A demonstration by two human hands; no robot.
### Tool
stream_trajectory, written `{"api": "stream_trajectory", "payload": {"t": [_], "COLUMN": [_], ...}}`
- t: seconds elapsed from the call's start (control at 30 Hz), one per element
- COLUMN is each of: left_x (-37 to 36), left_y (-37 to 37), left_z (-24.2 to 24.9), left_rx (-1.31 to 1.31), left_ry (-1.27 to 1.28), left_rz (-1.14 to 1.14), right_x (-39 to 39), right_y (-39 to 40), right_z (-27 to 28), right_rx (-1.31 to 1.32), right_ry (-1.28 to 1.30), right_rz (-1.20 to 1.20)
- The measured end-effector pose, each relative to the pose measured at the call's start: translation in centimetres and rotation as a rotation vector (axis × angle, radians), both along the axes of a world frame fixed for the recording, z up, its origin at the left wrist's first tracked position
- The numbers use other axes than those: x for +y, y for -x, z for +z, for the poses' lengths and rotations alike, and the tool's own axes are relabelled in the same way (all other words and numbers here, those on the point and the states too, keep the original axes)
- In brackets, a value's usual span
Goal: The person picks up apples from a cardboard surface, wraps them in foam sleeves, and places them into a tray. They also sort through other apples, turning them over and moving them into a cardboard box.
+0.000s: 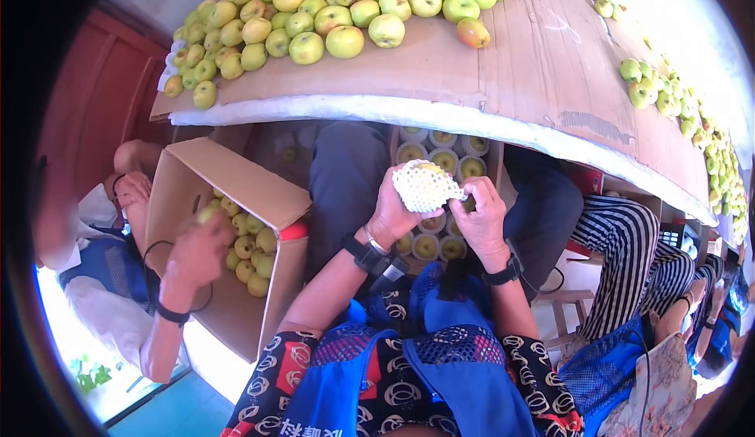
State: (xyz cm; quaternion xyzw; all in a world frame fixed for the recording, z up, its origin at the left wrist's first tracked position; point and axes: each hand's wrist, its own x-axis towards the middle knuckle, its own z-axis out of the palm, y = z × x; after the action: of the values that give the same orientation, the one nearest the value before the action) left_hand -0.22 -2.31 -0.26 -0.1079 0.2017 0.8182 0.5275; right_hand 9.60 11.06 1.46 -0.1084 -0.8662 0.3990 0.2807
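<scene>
A white foam net [423, 186] wraps a yellowish apple, part of which shows at the top of the net. My left hand [389, 205] is closed around the net and apple from the left side. On the right, my right hand [484, 215] pinches the gathered end of the same net. Below both hands is a box [494, 158] holding rows of apples in foam nets [443, 160], partly hidden by my hands.
Loose apples [306, 47] are heaped on the cardboard-covered table [519, 75] ahead. At the left, a co-worker's hand [203, 252] is over an open carton [224, 176] of apples. Other seated people are at the right.
</scene>
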Motion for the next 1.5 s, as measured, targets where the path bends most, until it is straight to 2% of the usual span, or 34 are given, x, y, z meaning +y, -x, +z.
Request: {"api": "stream_trajectory", "payload": {"t": [0.1,0.13,0.17,0.23,0.27,0.33,0.47,0.57,0.67,0.73,0.77,0.83,0.9,0.97,1.0,1.03,1.1,1.13,1.23,1.27,1.3,1.4,1.47,1.5], "left_x": [-0.4,-0.5,-0.5,-0.1,0.1,0.6,0.6,0.4,0.6,0.6,0.5,0.5,0.6,0.5,0.5,0.5,0.3,0.3,0.6,0.7,0.7,0.7,0.3,0.2], "left_y": [0.1,0.2,0.3,0.2,0.0,-0.5,-0.6,-0.3,-0.6,-0.6,-0.4,-0.3,-0.1,0.1,0.1,0.0,-0.1,-0.1,-0.3,-0.4,-0.5,-0.6,-0.5,-0.5], "left_z": [-0.6,-0.8,-1.0,-0.6,-1.1,-2.1,-2.3,-2.8,-2.2,-0.6,-0.7,-1.0,-1.1,-0.8,-0.3,0.0,-0.3,-0.2,0.7,0.9,1.0,1.1,1.3,1.0], "left_rx": [0.048,0.112,0.114,0.289,0.287,0.418,0.502,0.491,0.488,0.308,0.312,0.164,0.223,0.288,0.245,0.199,0.239,0.26,0.286,0.29,0.293,0.175,0.1,0.101], "left_ry": [0.004,0.025,0.025,0.276,0.277,0.476,0.534,0.579,0.551,0.529,0.529,0.252,0.163,0.074,0.055,0.036,0.036,0.043,0.051,0.052,0.051,-0.069,-0.12,-0.117], "left_rz": [0.047,0.068,0.067,0.085,0.089,0.127,0.168,0.138,0.123,0.115,0.117,0.173,0.223,0.274,0.283,0.293,0.282,0.257,0.227,0.233,0.231,0.199,0.168,0.168], "right_x": [0.2,0.4,0.5,0.4,0.5,0.8,0.6,0.5,-0.1,-0.7,-1.0,-1.6,-1.8,-1.9,-1.6,-1.3,-0.9,-0.4,-0.8,-1.0,-1.9,-3.8,-4.0,-4.1], "right_y": [0.7,0.6,0.5,0.5,0.5,0.6,0.9,1.0,0.8,0.9,1.2,1.3,1.0,0.4,-0.2,-0.5,-1.1,-1.3,-0.4,-0.3,0.3,1.0,1.2,1.3], "right_z": [0.0,-0.2,-0.2,0.5,0.7,0.9,1.1,0.9,0.0,-0.1,0.0,0.5,0.6,0.7,0.4,0.2,-0.2,-0.2,1.3,0.6,0.5,-0.6,-1.0,-1.2], "right_rx": [0.074,0.018,0.02,-0.003,-0.006,-0.128,-0.224,-0.233,-0.205,-0.049,-0.045,0.135,0.128,0.124,0.081,0.08,-0.026,-0.032,0.098,-0.005,0.033,-0.043,-0.141,-0.141], "right_ry": [-0.004,0.136,0.136,0.313,0.314,0.321,0.384,0.304,0.263,0.002,0.002,-0.189,-0.198,-0.043,0.079,0.076,0.416,0.471,0.471,0.458,0.476,0.555,0.401,0.403], "right_rz": [0.117,0.204,0.203,0.219,0.223,0.273,0.217,0.268,0.236,0.147,0.147,0.077,0.095,0.244,0.254,0.259,0.007,0.012,0.119,0.203,0.207,0.106,0.042,0.043]}}
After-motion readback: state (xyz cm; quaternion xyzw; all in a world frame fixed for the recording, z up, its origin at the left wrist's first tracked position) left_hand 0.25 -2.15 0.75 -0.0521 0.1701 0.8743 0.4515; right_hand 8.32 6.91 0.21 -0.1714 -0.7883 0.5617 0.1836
